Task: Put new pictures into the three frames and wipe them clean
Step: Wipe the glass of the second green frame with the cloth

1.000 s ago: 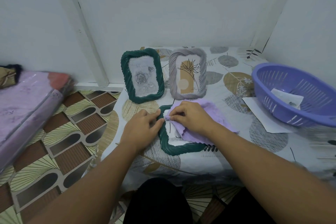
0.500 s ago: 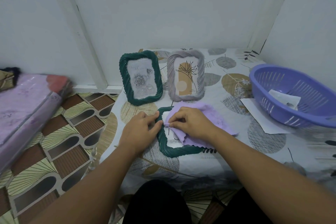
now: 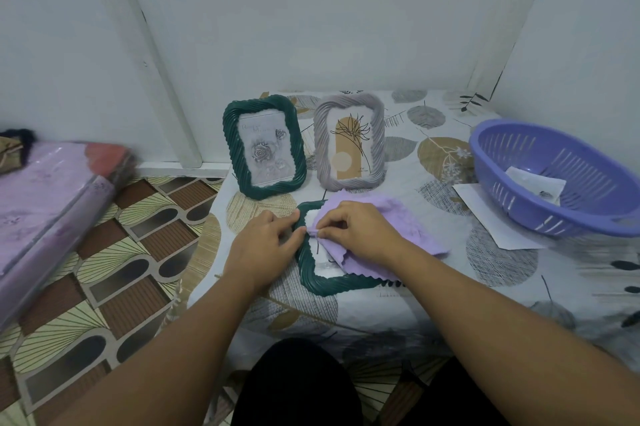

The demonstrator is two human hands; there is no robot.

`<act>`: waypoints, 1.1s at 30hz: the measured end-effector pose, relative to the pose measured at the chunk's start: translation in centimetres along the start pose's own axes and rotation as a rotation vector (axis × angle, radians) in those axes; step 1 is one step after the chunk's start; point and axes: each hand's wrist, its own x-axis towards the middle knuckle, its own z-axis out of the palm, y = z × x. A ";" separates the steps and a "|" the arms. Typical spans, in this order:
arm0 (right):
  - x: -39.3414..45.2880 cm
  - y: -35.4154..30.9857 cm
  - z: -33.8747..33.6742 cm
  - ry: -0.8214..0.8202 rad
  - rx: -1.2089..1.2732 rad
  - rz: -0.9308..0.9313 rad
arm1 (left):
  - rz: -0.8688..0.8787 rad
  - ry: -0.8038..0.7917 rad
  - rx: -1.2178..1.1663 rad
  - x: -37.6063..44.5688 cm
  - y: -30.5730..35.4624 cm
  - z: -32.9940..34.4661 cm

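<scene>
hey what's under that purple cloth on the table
The purple cloth covers most of a green frame lying flat; its left and near edges and a strip of its picture show. The frame's right side is hidden. The right hand presses the cloth.

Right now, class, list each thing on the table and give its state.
Green rose frame: upright, filled.
Grey frame: upright, filled.
Flat green frame: lying down, partly under cloth.
Purple cloth: pinched by right hand.
Left hand: steadying frame.
Basket: holds paper.

Head view, looking forward and down (close) over table (image 3: 433,287)
</scene>
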 end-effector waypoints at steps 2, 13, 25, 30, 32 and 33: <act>-0.2 0.1 0.1 -0.003 0.017 -0.003 | 0.001 0.000 0.002 0.0 0.0 0.0; -0.5 0.4 -0.5 -0.107 0.052 -0.015 | 0.000 -0.002 -0.003 0.0 0.0 0.0; -0.6 0.1 -1.0 -0.163 0.085 0.000 | -0.009 -0.007 -0.002 0.0 0.1 -0.1; -1.0 -0.1 -0.4 -0.117 0.096 -0.023 | -0.002 -0.009 -0.011 0.0 0.1 -0.1; -0.9 0.0 -0.9 -0.200 0.095 -0.008 | -0.002 -0.009 -0.007 0.1 0.1 -0.1; -0.9 -0.1 -1.1 -0.217 0.083 -0.006 | -0.002 -0.009 -0.004 0.1 0.1 -0.1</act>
